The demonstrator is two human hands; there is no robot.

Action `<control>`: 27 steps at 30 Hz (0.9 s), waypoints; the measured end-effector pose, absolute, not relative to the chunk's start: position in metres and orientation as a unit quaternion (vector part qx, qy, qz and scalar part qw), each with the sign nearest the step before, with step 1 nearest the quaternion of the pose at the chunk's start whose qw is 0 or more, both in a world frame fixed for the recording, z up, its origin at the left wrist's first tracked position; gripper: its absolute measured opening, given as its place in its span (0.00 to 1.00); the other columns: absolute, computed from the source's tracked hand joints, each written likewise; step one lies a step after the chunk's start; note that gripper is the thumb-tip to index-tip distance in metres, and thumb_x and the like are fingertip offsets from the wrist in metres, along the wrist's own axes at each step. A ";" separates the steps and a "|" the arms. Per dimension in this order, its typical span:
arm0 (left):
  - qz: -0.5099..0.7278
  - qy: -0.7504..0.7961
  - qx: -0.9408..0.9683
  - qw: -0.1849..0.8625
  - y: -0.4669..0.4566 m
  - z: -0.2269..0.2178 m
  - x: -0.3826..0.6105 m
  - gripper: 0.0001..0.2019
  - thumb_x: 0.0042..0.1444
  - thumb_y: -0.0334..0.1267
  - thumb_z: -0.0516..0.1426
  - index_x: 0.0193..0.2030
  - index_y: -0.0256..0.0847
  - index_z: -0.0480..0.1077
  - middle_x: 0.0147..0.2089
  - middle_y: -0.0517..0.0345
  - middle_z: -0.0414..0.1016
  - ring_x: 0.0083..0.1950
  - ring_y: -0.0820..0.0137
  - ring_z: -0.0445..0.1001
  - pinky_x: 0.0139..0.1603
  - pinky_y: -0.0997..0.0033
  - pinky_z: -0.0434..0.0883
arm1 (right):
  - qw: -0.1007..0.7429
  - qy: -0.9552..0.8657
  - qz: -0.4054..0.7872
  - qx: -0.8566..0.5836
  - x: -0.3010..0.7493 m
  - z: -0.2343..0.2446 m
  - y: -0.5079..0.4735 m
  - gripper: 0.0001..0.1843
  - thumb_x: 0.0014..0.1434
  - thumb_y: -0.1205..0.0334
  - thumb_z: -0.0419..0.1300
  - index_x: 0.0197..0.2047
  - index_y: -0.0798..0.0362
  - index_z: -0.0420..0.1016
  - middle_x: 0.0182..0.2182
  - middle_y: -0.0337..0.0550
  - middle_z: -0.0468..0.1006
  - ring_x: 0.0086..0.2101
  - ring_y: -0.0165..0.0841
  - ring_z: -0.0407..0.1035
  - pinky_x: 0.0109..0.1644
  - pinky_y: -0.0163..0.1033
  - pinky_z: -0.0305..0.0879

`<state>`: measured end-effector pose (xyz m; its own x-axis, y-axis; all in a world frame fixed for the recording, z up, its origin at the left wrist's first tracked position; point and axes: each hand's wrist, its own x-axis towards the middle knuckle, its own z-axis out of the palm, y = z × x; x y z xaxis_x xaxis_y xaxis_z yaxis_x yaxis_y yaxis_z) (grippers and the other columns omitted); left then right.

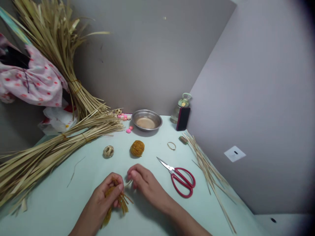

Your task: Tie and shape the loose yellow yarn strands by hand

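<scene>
My left hand [108, 195] is closed around a bunch of mustard-brown yarn [124, 207], its loose ends sticking out to the right and below. Just beside it, my right hand [145, 185] has its thumb and fingertips pinched on a thin pale strip [128, 184] that runs toward the yarn bunch. Where that strip ends inside the left hand is hidden. Beyond my hands lie a ball of mustard yarn [137, 148] and a small woven straw ball [108, 151]. Red-handled scissors [180, 178] rest to the right, blades pointing up-left.
A metal bowl with water [147, 113] stands at the back, near pink pebble-like pieces [128, 130]. Behind it are a bottle [175, 114] and a phone [183, 119]. Straw bundles [56, 147] fill the left; loose strips [206, 167] and a small ring [171, 146] lie right.
</scene>
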<state>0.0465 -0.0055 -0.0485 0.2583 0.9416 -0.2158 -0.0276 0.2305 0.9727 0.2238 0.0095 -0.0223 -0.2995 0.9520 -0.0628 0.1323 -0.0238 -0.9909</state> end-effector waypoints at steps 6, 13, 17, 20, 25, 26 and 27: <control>0.380 0.463 0.488 0.635 -0.005 -0.049 0.046 0.13 0.58 0.52 0.59 0.33 0.45 0.68 0.26 0.67 0.67 0.24 0.73 0.64 0.28 0.75 0.64 | 0.310 -0.583 0.623 -0.419 0.220 -0.025 0.007 0.28 0.60 0.38 0.57 0.24 0.55 0.66 0.22 0.35 0.64 0.25 0.27 0.56 0.30 0.34 0.52; 0.378 0.463 0.490 0.634 -0.004 -0.051 0.045 0.13 0.60 0.51 0.57 0.34 0.45 0.69 0.27 0.67 0.63 0.26 0.73 0.65 0.29 0.74 0.64 | 0.363 -0.527 0.636 -0.431 0.218 -0.027 0.009 0.20 0.54 0.46 0.65 0.29 0.57 0.72 0.24 0.37 0.68 0.26 0.26 0.57 0.32 0.34 0.52; 0.369 0.464 0.498 0.633 -0.006 -0.050 0.044 0.13 0.61 0.51 0.56 0.34 0.45 0.69 0.27 0.68 0.62 0.26 0.73 0.65 0.31 0.74 0.64 | 0.369 -0.507 0.645 -0.437 0.217 -0.025 0.008 0.17 0.52 0.50 0.67 0.30 0.57 0.73 0.24 0.36 0.68 0.25 0.26 0.57 0.31 0.34 0.52; 0.363 0.459 0.506 0.634 -0.005 -0.047 0.045 0.13 0.61 0.51 0.56 0.34 0.45 0.69 0.27 0.68 0.62 0.26 0.73 0.65 0.30 0.75 0.64 | 0.369 -0.496 0.652 -0.439 0.216 -0.024 0.008 0.14 0.52 0.54 0.66 0.30 0.57 0.73 0.24 0.36 0.69 0.25 0.26 0.58 0.31 0.34 0.53; 0.351 0.464 0.516 0.628 -0.004 -0.043 0.044 0.13 0.59 0.51 0.57 0.33 0.44 0.68 0.27 0.68 0.63 0.25 0.74 0.65 0.30 0.75 0.63 | 0.357 -0.501 0.648 -0.449 0.215 -0.025 0.007 0.10 0.52 0.59 0.64 0.30 0.58 0.73 0.23 0.35 0.68 0.25 0.25 0.57 0.30 0.33 0.52; 0.350 0.465 0.514 0.630 -0.004 -0.044 0.043 0.13 0.59 0.50 0.58 0.32 0.44 0.67 0.27 0.68 0.62 0.25 0.74 0.64 0.29 0.75 0.62 | 0.355 -0.501 0.649 -0.448 0.215 -0.026 0.007 0.09 0.52 0.60 0.63 0.30 0.58 0.73 0.23 0.35 0.68 0.24 0.24 0.56 0.30 0.33 0.52; 0.352 0.463 0.511 0.633 -0.004 -0.045 0.043 0.13 0.59 0.50 0.58 0.32 0.44 0.67 0.26 0.69 0.61 0.25 0.74 0.63 0.28 0.76 0.62 | 0.353 -0.502 0.651 -0.447 0.215 -0.027 0.006 0.07 0.51 0.62 0.63 0.30 0.58 0.73 0.23 0.35 0.68 0.24 0.24 0.56 0.30 0.32 0.52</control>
<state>0.0428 -0.0043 -0.0455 0.3243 0.9184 -0.2268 0.0280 0.2303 0.9727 0.2152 0.0063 -0.0268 -0.3523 0.9080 -0.2268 -0.0107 -0.2463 -0.9691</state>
